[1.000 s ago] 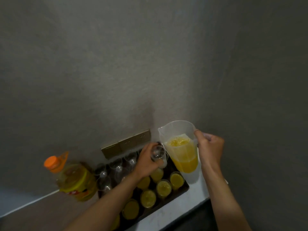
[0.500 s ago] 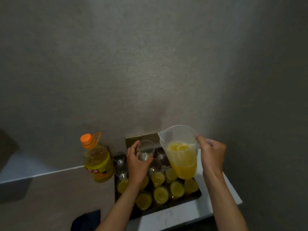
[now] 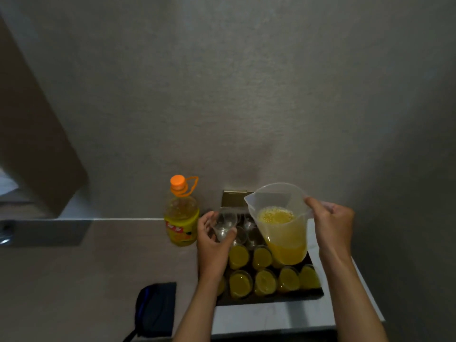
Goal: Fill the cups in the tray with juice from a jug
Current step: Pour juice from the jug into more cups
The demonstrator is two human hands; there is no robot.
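A dark tray (image 3: 271, 298) lies on a white counter by the wall. Its front rows hold several clear cups filled with orange juice (image 3: 264, 280); several empty clear cups (image 3: 249, 234) stand at the back. My left hand (image 3: 212, 245) grips an empty clear cup (image 3: 225, 224), lifted over the tray's back left corner. My right hand (image 3: 330, 225) holds a clear plastic jug (image 3: 281, 218) by its handle, about half full of orange juice. The jug hangs over the tray's right side, its spout pointing left toward the held cup.
A yellow bottle with an orange cap (image 3: 181, 213) stands just left of the tray. A dark blue pouch (image 3: 154, 309) lies at the lower left. A grey wall (image 3: 222, 95) rises right behind the tray, with a brass plate (image 3: 233, 198) on it.
The view has swung to the left and down, so tray and bottle shifted right in frame. My left hand brought the empty cup left, away from the jug. The jug stays upright.
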